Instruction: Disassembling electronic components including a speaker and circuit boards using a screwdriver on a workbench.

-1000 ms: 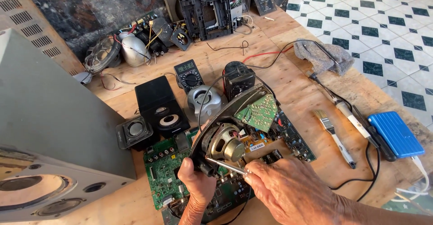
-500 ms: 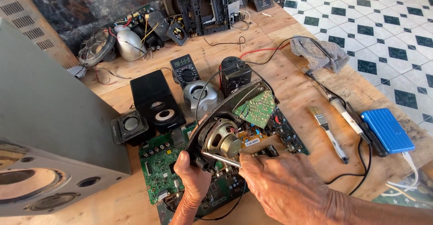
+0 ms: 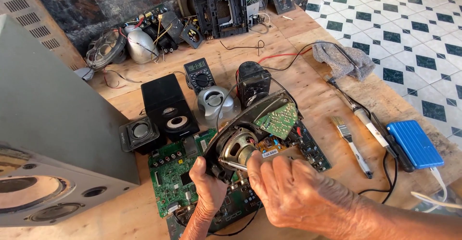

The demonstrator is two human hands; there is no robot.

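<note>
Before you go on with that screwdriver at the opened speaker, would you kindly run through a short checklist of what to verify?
1. Left hand grips the opened speaker housing at its lower edge: ok.
2. Right hand holds the screwdriver, shaft towards the speaker cone: ok.
3. Tip seated on a screw: cannot tell, too small.
4. Green circuit board inside the housing in view, untouched: ok.
5. Housing held over the large green board on the table; touching or apart: cannot tell.
6. Soldering iron lies apart from both hands: ok.
</note>
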